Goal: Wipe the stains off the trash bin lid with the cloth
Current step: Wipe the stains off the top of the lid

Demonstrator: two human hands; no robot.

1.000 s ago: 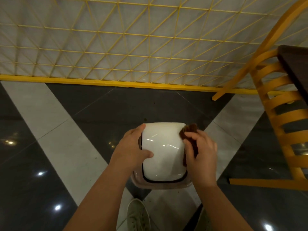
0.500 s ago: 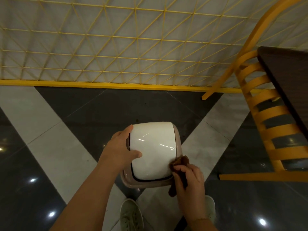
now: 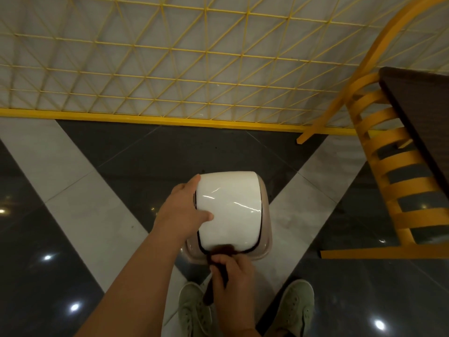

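Observation:
A small trash bin with a glossy white domed lid (image 3: 230, 205) and a pinkish-beige rim (image 3: 264, 239) stands on the floor in front of me. My left hand (image 3: 182, 210) grips the lid's left edge, thumb lying on the white top. My right hand (image 3: 233, 280) is closed on a dark brown cloth (image 3: 222, 249), which presses against the near edge of the lid and hangs down below my fist. No stains are visible on the lid at this size.
A yellow wooden chair (image 3: 393, 181) and a dark table top (image 3: 422, 113) stand close on the right. A yellow wire-grid fence (image 3: 170, 69) runs across the back. My two light shoes (image 3: 194, 312) stand just below the bin on the glossy tiled floor.
My right hand has carried the cloth from the lid's right side down around the near right corner to the near edge. My left hand has kept its grip on the left edge.

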